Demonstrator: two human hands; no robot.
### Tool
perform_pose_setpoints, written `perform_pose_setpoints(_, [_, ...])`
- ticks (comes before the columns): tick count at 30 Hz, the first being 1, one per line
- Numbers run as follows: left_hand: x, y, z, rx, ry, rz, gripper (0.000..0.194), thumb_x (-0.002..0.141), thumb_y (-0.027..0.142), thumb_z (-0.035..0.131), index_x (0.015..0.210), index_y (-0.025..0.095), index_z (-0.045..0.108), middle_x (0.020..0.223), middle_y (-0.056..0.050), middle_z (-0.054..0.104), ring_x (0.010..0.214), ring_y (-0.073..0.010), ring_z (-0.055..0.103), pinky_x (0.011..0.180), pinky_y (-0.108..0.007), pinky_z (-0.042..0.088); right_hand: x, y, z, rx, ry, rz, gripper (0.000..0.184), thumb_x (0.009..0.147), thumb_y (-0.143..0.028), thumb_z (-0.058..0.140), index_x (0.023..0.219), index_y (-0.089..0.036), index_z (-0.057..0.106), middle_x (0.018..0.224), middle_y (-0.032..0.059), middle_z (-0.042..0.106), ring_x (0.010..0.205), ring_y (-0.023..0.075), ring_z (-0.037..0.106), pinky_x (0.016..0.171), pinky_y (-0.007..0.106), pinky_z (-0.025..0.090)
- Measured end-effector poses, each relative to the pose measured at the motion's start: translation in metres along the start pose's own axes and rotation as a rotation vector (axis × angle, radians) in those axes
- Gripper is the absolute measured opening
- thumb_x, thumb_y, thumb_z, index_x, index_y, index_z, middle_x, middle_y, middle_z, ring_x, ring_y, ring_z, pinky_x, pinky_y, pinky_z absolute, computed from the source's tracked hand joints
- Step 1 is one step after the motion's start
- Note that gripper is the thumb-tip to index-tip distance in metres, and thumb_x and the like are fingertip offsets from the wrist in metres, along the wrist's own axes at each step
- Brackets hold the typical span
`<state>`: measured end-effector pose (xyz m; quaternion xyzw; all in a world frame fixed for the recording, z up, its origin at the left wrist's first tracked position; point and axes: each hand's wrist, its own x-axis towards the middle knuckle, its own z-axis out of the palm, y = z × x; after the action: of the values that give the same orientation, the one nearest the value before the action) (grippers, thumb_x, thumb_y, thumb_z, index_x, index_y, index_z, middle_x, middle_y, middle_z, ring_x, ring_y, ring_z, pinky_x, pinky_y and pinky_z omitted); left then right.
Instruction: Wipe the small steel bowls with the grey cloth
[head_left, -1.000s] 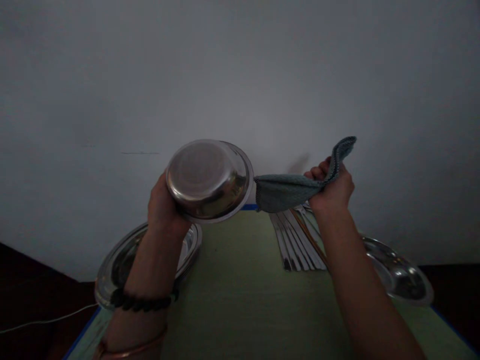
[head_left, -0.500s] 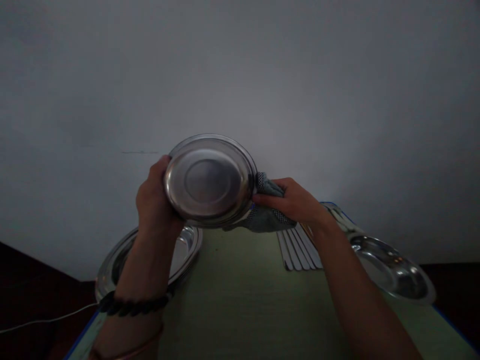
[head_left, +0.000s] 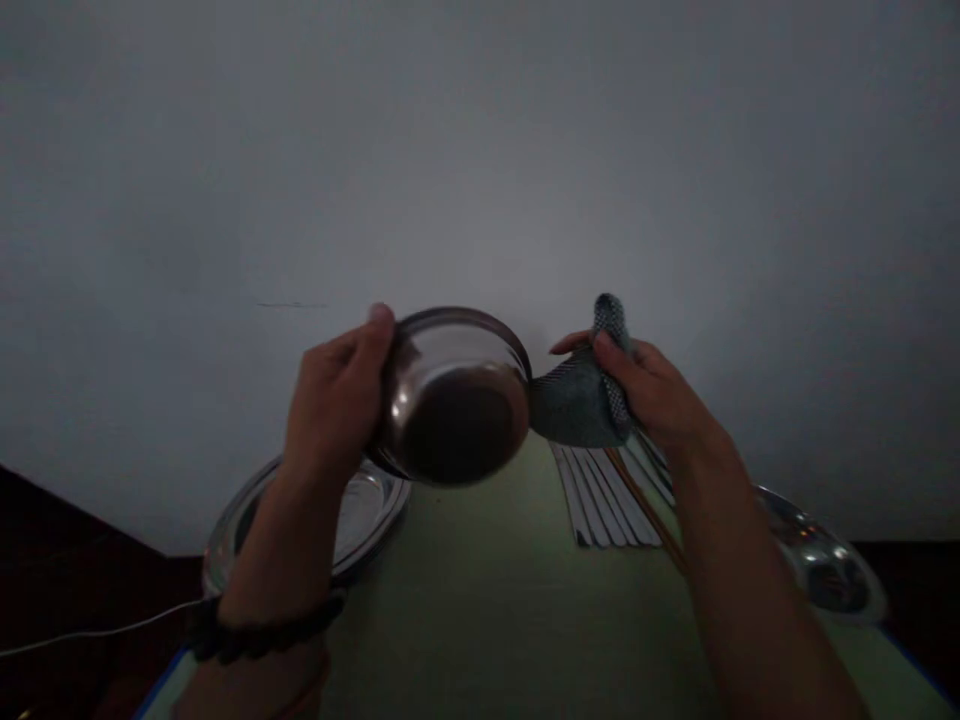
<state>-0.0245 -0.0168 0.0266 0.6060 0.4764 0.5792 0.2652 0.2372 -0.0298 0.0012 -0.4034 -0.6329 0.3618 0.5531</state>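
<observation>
Held up above the table, a shiny metal bowl (head_left: 457, 400) is tilted with its outer base towards me. My left hand (head_left: 341, 390) is closed on its left rim, thumb at the top edge. A grey-green cloth (head_left: 577, 405) with a checked border is gripped between the thumb and fingers of my right hand (head_left: 637, 375). The cloth's left end hangs close to the bowl's right side; whether it touches cannot be made out. Below my left forearm, a wide metal dish (head_left: 375, 510) rests on the table, partly hidden.
Several flat pale strips (head_left: 607, 500) lie side by side on the green table (head_left: 480, 610), next to a thin brown stick (head_left: 649, 510). Another metal dish (head_left: 832, 570) sits at the right, partly behind my forearm. A grey wall (head_left: 480, 150) rises behind. A white cable (head_left: 97, 635) runs in from the left.
The bowl has moved right and slightly down, and its base has tipped downward. My right hand has pulled away from its rim to the right, taking the cloth along.
</observation>
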Motion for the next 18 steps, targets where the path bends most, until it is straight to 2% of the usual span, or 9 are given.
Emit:
perform_pose_setpoints(2, [-0.006,0.006,0.009,0.197,-0.198,0.078,0.044,0.089,0.05,0.046,0.076,0.014,0.068,0.059,0.002,0.056,0.058,-0.0097,0.047,0.055,-0.022,0.036,0.001,-0.007,0.013,0.065,-0.078,0.026,0.042,0.084,-0.06,0.053,0.097,-0.025,0.071,0.082,0.0009,0.066,0.069,0.0119,0.061,0.061,0.023,0.049])
perform_pose_setpoints(3, [-0.008,0.008,0.011,0.275,-0.318,0.115,0.043,0.09,0.049,0.045,0.087,0.015,0.071,0.063,0.002,0.059,0.058,-0.0102,0.049,0.056,-0.022,0.037,0.002,-0.009,0.019,0.076,-0.08,0.018,0.042,0.085,-0.06,0.052,0.098,-0.024,0.07,0.083,0.0007,0.065,0.068,0.0106,0.059,0.059,0.022,0.048])
perform_pose_setpoints(5, [-0.01,0.011,0.013,0.418,-0.563,0.173,0.045,0.091,0.049,0.042,0.113,0.02,0.068,0.066,0.002,0.062,0.057,-0.0107,0.051,0.055,-0.021,0.038,0.002,-0.012,0.026,0.061,-0.034,-0.016,0.039,0.083,-0.057,0.057,0.1,-0.024,0.068,0.083,-0.0004,0.061,0.061,0.0079,0.053,0.052,0.02,0.043])
perform_pose_setpoints(6, [-0.011,0.011,0.013,0.455,-0.647,0.179,0.047,0.091,0.05,0.043,0.122,0.022,0.063,0.065,0.003,0.063,0.055,-0.0109,0.051,0.055,-0.021,0.039,0.003,-0.013,0.028,0.053,0.003,-0.029,0.036,0.082,-0.054,0.06,0.1,-0.023,0.067,0.082,-0.0011,0.059,0.058,0.0071,0.049,0.049,0.02,0.041])
perform_pose_setpoints(9, [-0.013,0.012,0.011,0.525,-0.742,0.176,0.052,0.09,0.05,0.045,0.135,0.024,0.052,0.063,0.003,0.064,0.054,-0.0114,0.054,0.054,-0.02,0.04,0.003,-0.015,0.034,0.107,0.07,-0.011,0.031,0.078,-0.046,0.066,0.098,-0.023,0.064,0.077,-0.0019,0.057,0.058,0.0081,0.049,0.048,0.02,0.041])
perform_pose_setpoints(13, [-0.015,0.012,0.014,0.49,-0.786,0.152,0.055,0.089,0.051,0.048,0.138,0.026,0.049,0.071,0.002,0.07,0.056,-0.0112,0.058,0.053,-0.019,0.041,0.0,-0.023,0.039,0.197,0.091,-0.006,0.023,0.079,-0.035,0.054,0.099,-0.026,0.059,0.081,-0.0002,0.062,0.068,0.0139,0.058,0.054,0.026,0.05])
perform_pose_setpoints(15, [-0.016,0.013,0.015,0.461,-0.82,0.147,0.055,0.089,0.053,0.047,0.135,0.025,0.053,0.067,0.002,0.069,0.051,-0.0103,0.055,0.049,-0.018,0.039,-0.001,-0.029,0.039,0.188,0.137,-0.028,0.023,0.076,-0.03,0.053,0.099,-0.027,0.057,0.083,-0.0004,0.064,0.072,0.0158,0.061,0.056,0.027,0.052])
perform_pose_setpoints(18, [-0.018,0.014,0.013,0.465,-0.97,0.177,0.044,0.09,0.051,0.044,0.117,0.025,0.068,0.063,0.003,0.067,0.049,-0.0091,0.053,0.047,-0.017,0.036,-0.002,-0.035,0.037,0.185,0.211,-0.009,0.026,0.069,-0.024,0.06,0.095,-0.026,0.057,0.086,-0.0011,0.067,0.078,0.0188,0.065,0.061,0.031,0.055])
